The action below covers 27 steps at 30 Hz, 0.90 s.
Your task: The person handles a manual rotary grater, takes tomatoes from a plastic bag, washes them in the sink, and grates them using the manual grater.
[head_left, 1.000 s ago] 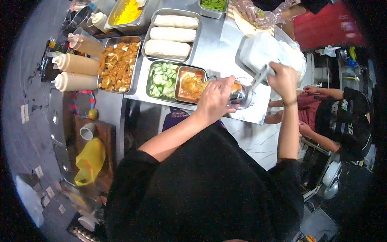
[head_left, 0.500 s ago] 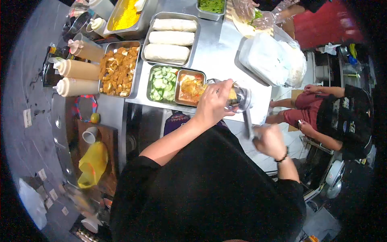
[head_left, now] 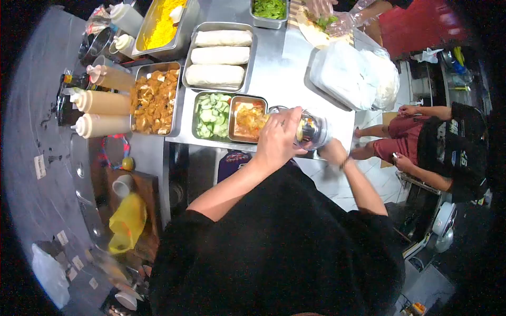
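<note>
My left hand (head_left: pixel 279 134) is wrapped round a clear plastic jar (head_left: pixel 316 130), tipped on its side above the steel counter's front edge. Yellowish and dark bits show through its wall. At the jar's right end, my right hand (head_left: pixel 333 152) is closed and smeared by motion; the long grey utensil it grips is mostly hidden now. Just left of my left hand sits a small steel tray (head_left: pixel 247 120) of reddish-yellow food. It stands inside a larger tray of cucumber slices (head_left: pixel 213 117).
Behind are rolled wraps (head_left: pixel 220 55) in a tray, browned meat pieces (head_left: pixel 155 100), squeeze bottles (head_left: pixel 100 125) and shredded yellow food (head_left: pixel 163 23). A white plastic bag (head_left: pixel 348 73) lies right. A co-worker's gloved hands (head_left: pixel 342 23) handle a flatbread; another person (head_left: pixel 443 142) stands right.
My right hand has moved up and left to the jar, bringing the grey utensil, which then showed below it, mostly out of sight. My left hand keeps its hold.
</note>
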Tool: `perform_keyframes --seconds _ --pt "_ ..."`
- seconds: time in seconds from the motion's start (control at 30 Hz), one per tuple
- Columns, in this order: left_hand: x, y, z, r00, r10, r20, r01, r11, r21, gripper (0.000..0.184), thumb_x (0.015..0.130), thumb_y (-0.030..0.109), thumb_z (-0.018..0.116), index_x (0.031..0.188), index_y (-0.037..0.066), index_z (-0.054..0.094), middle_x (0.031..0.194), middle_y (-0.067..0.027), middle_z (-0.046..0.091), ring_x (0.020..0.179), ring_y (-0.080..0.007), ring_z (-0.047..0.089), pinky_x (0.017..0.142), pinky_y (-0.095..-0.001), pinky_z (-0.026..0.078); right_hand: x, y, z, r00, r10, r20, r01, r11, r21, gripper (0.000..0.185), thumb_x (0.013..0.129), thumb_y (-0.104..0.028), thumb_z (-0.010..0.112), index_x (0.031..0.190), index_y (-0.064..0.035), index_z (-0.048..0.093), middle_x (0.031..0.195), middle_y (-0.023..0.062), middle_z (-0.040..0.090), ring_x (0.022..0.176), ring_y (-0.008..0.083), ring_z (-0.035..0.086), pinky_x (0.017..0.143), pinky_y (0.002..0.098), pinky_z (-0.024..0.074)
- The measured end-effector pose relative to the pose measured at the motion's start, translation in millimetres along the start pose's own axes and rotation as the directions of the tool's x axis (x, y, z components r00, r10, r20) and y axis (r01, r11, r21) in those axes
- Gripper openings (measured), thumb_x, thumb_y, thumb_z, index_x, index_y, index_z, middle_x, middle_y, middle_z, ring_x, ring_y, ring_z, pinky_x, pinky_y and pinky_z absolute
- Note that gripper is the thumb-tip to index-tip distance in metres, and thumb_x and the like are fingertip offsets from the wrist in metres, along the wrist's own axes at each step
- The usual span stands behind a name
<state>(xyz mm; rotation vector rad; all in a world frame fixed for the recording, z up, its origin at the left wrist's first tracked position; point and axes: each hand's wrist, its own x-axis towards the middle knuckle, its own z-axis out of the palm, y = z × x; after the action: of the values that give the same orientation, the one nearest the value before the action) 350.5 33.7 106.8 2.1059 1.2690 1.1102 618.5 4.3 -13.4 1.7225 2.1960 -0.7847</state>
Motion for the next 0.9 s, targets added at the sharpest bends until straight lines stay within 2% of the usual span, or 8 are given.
perform_keyframes --seconds 0.03,0.1,0.23,0.43,0.57,0.63,0.73,0.9 --pt "-2 0 0 1.0 -0.009 0.001 0.009 1.0 -0.001 0.089 0.054 0.026 0.086 0.128 0.004 0.041 0.103 -0.0184 0.059 0.096 -0.0353 0.057 0.084 -0.0418 0.046 -38 -53 -50 0.984 -0.149 0.1 0.158 0.984 -0.086 0.022 0.072 -0.022 0.055 0.074 -0.0043 0.067 0.07 0.0171 0.064 0.065 0.034 0.064 0.062 0.0441 0.0519" --pt "-1 0 1 1.0 0.003 -0.02 -0.003 1.0 0.0 0.089 0.054 0.026 0.086 0.127 0.004 0.041 0.104 -0.0186 0.059 0.096 -0.0357 0.057 0.084 -0.042 0.046 -77 -67 -57 0.973 -0.178 0.15 0.174 0.984 0.035 0.017 0.06 -0.015 0.062 0.071 -0.0028 0.061 0.064 0.0206 0.059 0.066 0.0387 0.06 0.062 0.046 0.0488" --pt "-1 -2 2 1.0 0.004 -0.006 -0.004 1.0 -0.025 0.09 0.053 0.026 0.086 0.128 0.004 0.04 0.106 -0.0193 0.058 0.096 -0.0361 0.056 0.085 -0.0423 0.045 -111 -122 -166 0.969 -0.217 -0.116 0.216 0.976 -0.024 0.012 0.057 -0.01 0.062 0.066 -0.0039 0.058 0.058 0.0171 0.054 0.059 0.0358 0.058 0.056 0.0435 0.0466" --pt "-3 -2 2 0.999 0.001 0.044 -0.001 1.0 -0.006 0.093 0.054 0.023 0.085 0.13 0.0 0.037 0.107 -0.0198 0.058 0.099 -0.0345 0.055 0.086 -0.0419 0.043 -24 -87 -216 0.796 -0.161 -0.584 0.096 0.985 -0.14 0.017 0.058 -0.011 0.06 0.073 -0.0023 0.061 0.063 0.0192 0.057 0.062 0.0385 0.058 0.058 0.0432 0.0465" --pt "-4 -3 5 1.0 -0.005 0.028 0.004 1.0 0.015 0.094 0.053 0.024 0.086 0.13 0.0 0.038 0.105 -0.0193 0.058 0.095 -0.0341 0.055 0.083 -0.0418 0.044 77 0 -146 0.856 -0.156 -0.492 0.174 0.985 -0.008 0.026 0.061 -0.019 0.06 0.08 -0.004 0.066 0.07 0.0213 0.06 0.07 0.0382 0.06 0.064 0.0457 0.0481" --pt "-1 -4 5 1.0 -0.003 0.005 0.003 1.0 0.025 0.093 0.053 0.024 0.086 0.13 0.0 0.039 0.104 -0.0189 0.058 0.094 -0.0339 0.055 0.083 -0.0416 0.044 70 4 -93 0.954 -0.075 -0.29 0.034 0.989 -0.144 0.03 0.067 -0.024 0.06 0.089 -0.0069 0.069 0.083 0.0187 0.066 0.08 0.0342 0.065 0.073 0.0445 0.051" --pt "-4 -4 4 1.0 0.003 0.023 -0.003 1.0 -0.009 0.093 0.053 0.023 0.086 0.13 0.0 0.038 0.105 -0.0182 0.058 0.096 -0.034 0.055 0.083 -0.0422 0.044 16 1 -17 0.998 -0.026 -0.059 0.027 1.0 0.017 0.022 0.068 -0.024 0.063 0.076 -0.004 0.066 0.074 0.017 0.064 0.073 0.0359 0.062 0.067 0.045 0.0497" --pt "1 1 -1 1.0 0.013 0.011 -0.013 1.0 -0.026 0.095 0.052 0.021 0.086 0.131 0.0 0.036 0.107 -0.0186 0.057 0.098 -0.035 0.055 0.085 -0.0423 0.043 -92 -82 -76 0.975 -0.223 -0.003 0.222 0.968 0.119 0.011 0.058 -0.013 0.063 0.065 -0.0044 0.059 0.06 0.0186 0.057 0.062 0.0372 0.059 0.058 0.0435 0.0475"
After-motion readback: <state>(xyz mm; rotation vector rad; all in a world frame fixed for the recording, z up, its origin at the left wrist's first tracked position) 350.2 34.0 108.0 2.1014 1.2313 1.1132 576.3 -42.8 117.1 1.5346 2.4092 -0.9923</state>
